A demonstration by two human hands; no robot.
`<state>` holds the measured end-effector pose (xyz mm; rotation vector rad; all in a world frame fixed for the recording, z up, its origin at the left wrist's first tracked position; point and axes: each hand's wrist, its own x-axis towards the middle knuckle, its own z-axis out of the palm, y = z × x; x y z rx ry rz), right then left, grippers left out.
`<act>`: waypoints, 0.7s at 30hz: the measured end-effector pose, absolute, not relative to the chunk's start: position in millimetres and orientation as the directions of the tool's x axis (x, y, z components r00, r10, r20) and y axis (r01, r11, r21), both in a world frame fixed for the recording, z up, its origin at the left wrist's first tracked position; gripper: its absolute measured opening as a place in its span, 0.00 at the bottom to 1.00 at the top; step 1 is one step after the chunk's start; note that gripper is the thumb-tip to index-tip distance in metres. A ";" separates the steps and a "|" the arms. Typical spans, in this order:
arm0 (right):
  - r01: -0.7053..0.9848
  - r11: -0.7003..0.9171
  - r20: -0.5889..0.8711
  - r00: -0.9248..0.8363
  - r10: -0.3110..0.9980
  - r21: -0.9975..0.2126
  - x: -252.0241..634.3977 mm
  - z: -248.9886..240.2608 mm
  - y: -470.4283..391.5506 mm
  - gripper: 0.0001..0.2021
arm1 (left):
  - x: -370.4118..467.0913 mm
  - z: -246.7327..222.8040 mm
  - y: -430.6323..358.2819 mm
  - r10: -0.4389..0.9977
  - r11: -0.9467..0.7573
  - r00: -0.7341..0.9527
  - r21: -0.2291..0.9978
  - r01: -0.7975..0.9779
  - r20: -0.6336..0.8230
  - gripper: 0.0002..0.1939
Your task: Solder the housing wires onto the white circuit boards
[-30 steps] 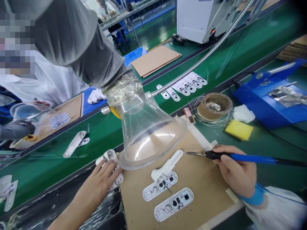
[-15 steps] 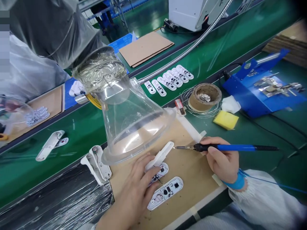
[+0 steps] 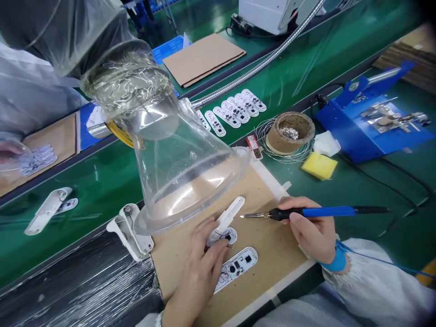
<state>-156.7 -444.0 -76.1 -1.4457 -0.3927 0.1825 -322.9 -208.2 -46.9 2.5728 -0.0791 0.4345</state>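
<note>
My right hand (image 3: 311,229) is closed around a soldering iron (image 3: 316,211), whose bare tip points left over the brown board (image 3: 272,247). My left hand (image 3: 200,259) grips a white plastic housing (image 3: 230,213) between thumb and fingers. Against that housing lies a small white circuit board (image 3: 231,236), partly hidden under the fingers, with thin wires near it. The iron's tip is apart from both. Close to my left hand, another oblong circuit board (image 3: 250,256) rests on the brown board, its lower end covered by the hand.
A clear fume hood (image 3: 184,172) hangs over the work mat. Behind it several circuit boards (image 3: 235,111) lie on the green conveyor. Solder wire surrounds a brown pot (image 3: 289,136) by a yellow sponge (image 3: 319,165) and a blue stand (image 3: 374,122). White housings (image 3: 132,231) sit left; a co-worker's hand (image 3: 12,150) shows.
The soldering iron's tip has moved left and slightly down, away from the housing's end. My left hand keeps the housing and has shifted a little lower. The view has moved slightly.
</note>
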 end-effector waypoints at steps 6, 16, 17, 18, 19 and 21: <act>0.171 -0.005 0.149 0.873 0.465 -0.985 -169.5 -65.8 -443.1 0.06 | -321.5 -53.1 -217.3 0.139 -0.807 0.952 0.588 -0.051 0.273 0.13; 0.230 -0.006 0.195 0.839 0.508 -0.973 -169.5 -57.6 -438.4 0.10 | -312.2 -54.2 -222.4 0.172 -0.829 0.950 0.559 -0.003 0.260 0.09; 0.229 0.004 0.199 0.837 0.510 -0.974 -169.4 -56.7 -437.7 0.10 | -312.2 -54.4 -222.4 0.169 -0.831 0.951 0.556 -0.003 0.258 0.09; 0.226 0.012 0.201 0.835 0.512 -0.974 -169.4 -55.9 -437.2 0.10 | -312.3 -54.7 -222.5 0.167 -0.833 0.951 0.553 -0.004 0.259 0.09; 0.224 0.017 0.201 0.834 0.513 -0.974 -169.4 -55.5 -436.9 0.10 | -312.3 -54.9 -222.6 0.166 -0.834 0.951 0.551 -0.004 0.259 0.09; 0.221 0.022 0.201 0.835 0.513 -0.975 -169.4 -55.2 -436.9 0.10 | -312.3 -55.5 -222.7 0.163 -0.836 0.952 0.549 -0.007 0.260 0.09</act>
